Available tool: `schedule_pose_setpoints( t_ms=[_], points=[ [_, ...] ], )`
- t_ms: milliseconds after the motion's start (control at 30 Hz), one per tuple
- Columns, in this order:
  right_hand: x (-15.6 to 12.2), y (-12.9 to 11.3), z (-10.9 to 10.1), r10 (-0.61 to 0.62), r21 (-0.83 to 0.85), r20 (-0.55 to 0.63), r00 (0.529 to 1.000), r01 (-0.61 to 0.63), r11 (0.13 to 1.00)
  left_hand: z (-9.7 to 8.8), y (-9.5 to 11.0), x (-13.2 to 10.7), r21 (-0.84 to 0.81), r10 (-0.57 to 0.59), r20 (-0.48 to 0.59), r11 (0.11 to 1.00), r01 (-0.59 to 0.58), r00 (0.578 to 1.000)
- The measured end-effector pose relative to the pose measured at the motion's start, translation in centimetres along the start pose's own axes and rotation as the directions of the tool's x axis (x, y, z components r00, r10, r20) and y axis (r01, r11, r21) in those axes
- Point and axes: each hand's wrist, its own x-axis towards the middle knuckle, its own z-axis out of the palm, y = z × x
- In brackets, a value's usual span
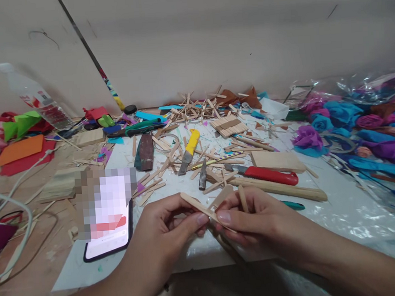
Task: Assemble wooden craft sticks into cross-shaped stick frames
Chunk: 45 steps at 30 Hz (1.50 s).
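Both my hands meet above the near edge of the white work sheet [74, 274], pinching wooden craft sticks [196, 203] that cross each other. My left hand [171, 228] grips one long stick between thumb and fingers. The thumb of my right hand [252, 214] presses on the same sticks near the crossing, and a further stick [243, 199] stands up between its fingers. Whether the sticks are joined I cannot tell. Just beyond lie a hammer [274, 185] with a wooden handle, a red-handled knife [272, 174] and a yellow utility knife [191, 148].
A phone [112, 244] with a lit screen lies left of my hands. Loose craft sticks [198, 109] are heaped at the back, beside a bundle of sticks [229, 125]. A plastic bottle [38, 98] leans at back left. Crepe paper flowers [307, 138] crowd the right side.
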Motion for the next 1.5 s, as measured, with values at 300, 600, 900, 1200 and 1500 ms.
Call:
schedule_pose_setpoints(
  t_ms=[300,600,900,1200,1500],
  points=[
    [-0.2,-0.6,0.1,-0.010,0.058,-0.031,0.999,0.011,0.998,-0.1,0.4,0.2,-0.059,-0.002,0.025,0.998,0.004,1.000],
    [0.0,-0.3,0.0,-0.015,0.026,-0.045,0.999,0.016,1.000,-0.3,0.0,0.3,-0.072,0.004,0.038,0.997,-0.001,0.999],
    [-0.9,-1.8,0.0,-0.119,-0.191,-0.148,0.982,0.090,0.977,-0.5,0.2,0.2,-0.101,0.026,0.046,0.995,-0.022,0.999],
    [-0.7,-1.9,0.0,-0.078,-0.251,-0.119,0.990,0.046,0.967,-0.6,-0.2,0.3,-0.096,0.038,0.032,0.995,-0.035,0.999],
    [-0.6,-1.0,-0.4,-0.021,0.036,-0.032,0.999,0.023,0.999,-0.2,0.4,0.5,-0.086,0.045,0.006,0.995,-0.045,0.999]
  ],
)
